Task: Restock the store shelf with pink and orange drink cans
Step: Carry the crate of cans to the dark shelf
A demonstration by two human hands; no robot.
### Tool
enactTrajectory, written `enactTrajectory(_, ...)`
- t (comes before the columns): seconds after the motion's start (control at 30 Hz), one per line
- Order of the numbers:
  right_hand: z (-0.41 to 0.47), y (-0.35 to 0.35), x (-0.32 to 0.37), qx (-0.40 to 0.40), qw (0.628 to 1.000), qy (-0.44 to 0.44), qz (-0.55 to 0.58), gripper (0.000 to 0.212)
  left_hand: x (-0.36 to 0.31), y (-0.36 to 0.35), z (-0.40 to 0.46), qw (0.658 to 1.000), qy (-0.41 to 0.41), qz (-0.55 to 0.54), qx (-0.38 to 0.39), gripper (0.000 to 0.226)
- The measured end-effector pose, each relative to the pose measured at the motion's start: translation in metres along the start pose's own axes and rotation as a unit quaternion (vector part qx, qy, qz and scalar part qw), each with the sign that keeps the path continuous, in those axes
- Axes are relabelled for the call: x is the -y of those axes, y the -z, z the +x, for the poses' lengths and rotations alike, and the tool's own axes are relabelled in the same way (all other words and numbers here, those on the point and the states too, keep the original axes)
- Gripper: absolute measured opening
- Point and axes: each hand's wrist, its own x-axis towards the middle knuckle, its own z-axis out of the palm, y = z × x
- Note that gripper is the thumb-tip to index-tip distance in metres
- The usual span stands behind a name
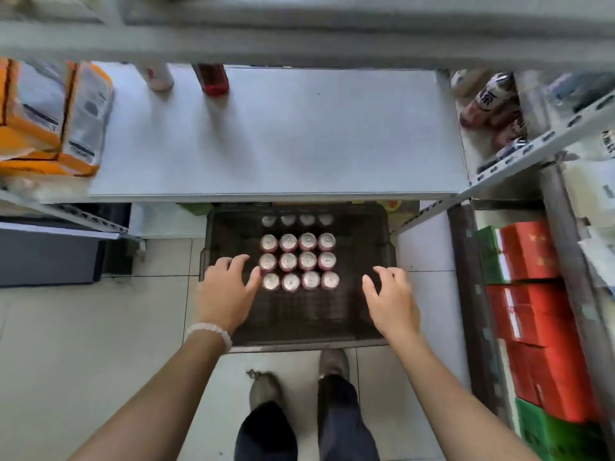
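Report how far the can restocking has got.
Barely begun. The shelf holds only two drinks at its back, a pale one and a red one. Left hand and right hand hover open, holding nothing. The pink cans all sit in the dark crate.

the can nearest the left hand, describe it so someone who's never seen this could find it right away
Look at the dark crate on the floor below the grey shelf; it holds a block of pink cans seen from above. The can is at the block's near left corner, in the row closest to the person. It alone sits right beside the left hand, by the thumb.
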Motion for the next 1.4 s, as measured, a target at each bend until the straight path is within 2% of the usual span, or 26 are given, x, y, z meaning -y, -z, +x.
enactTrajectory(0.1,0.052,-0.036,-0.026,-0.007,0.999,-0.034,-0.015,0.047,0.019,-0.051,0.039,0.998,0.059,0.009,-0.026,0.044)
enactTrajectory(0.2,0.094,-0.07,-0.049,-0.006,0.997,-0.041,-0.061,0.053,0.042,-0.094,0.068,0.992,0.108,0.044,-0.045,0.047)
enactTrajectory(0.3,0.133,-0.102,-0.069,-0.018,0.996,-0.043,-0.075,0.06,0.064,-0.137,0.095,0.981,0.182,0.035,-0.059,0.055)
enactTrajectory(0.47,0.164,-0.127,-0.087,-0.045,0.995,-0.073,-0.056,0.072,0.089,-0.169,0.115,0.967,0.243,0.019,-0.078,0.069)
enactTrajectory(0.6,0.175,-0.137,-0.096,-0.08,0.994,-0.072,-0.034,0.076,0.098,-0.184,0.127,0.947,0.289,0.007,-0.14,0.073)
enactTrajectory(0.73,0.182,-0.139,-0.098,-0.103,0.989,-0.102,-0.02,0.067,0.111,-0.182,0.138,0.946,0.301,-0.013,-0.117,0.071)
enactTrajectory(0.93,0.183,-0.131,-0.097,-0.118,0.984,-0.128,0.044,0.055,0.13,-0.163,0.146,0.951,0.279,-0.084,-0.098,0.053)
enactTrajectory(1.2,0.132,-0.094,-0.083,-0.136,0.982,-0.117,0.053,0.051,0.141,-0.125,0.084,0.947,0.248,-0.139,-0.148,0.051)
enactTrajectory(1.4,0.056,-0.034,-0.04,-0.139,0.986,-0.093,0.026,0.05,0.151,-0.034,0.011,0.943,0.239,-0.172,-0.155,0.053)
